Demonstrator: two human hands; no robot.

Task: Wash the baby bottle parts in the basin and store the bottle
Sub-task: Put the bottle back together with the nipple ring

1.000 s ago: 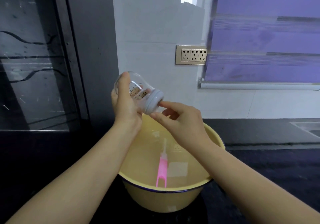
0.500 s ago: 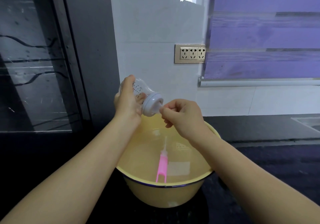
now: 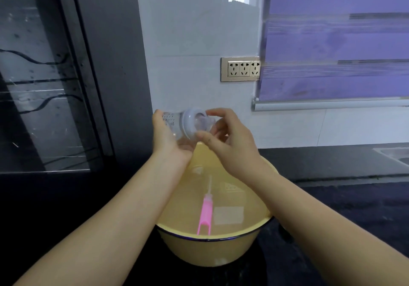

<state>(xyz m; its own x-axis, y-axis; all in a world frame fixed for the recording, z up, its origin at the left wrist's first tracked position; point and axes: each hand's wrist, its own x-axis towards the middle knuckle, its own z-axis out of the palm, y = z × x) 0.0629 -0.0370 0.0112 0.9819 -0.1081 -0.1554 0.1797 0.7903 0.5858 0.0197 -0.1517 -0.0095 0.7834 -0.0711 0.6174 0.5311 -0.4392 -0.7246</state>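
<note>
Bottle-brush (image 3: pixel 205 216) lying in yellow basin (image 3: pixel 212 250), ready for scrubbing. Above rim: bottle (image 3: pixel 171 123) tipped sideways, left hand (image 3: pixel 168 140) wrapped around body; right hand (image 3: pixel 230 144) fingers pinching collar (image 3: pixel 188 121), presumably for unscrewing over basin.

Two bare forearms, left hand (image 3: pixel 168 139), right hand (image 3: pixel 232 144), no sleeves

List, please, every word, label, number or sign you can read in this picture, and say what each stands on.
Nothing can be read outright.
Baby bottle, held in the left hand: dark graduation marks and small print, too blurred to read.
Pale rectangular label lying in the yellow basin: blank or washed out, no text visible.
Wall socket panel: only plug holes, no lettering visible.
</note>
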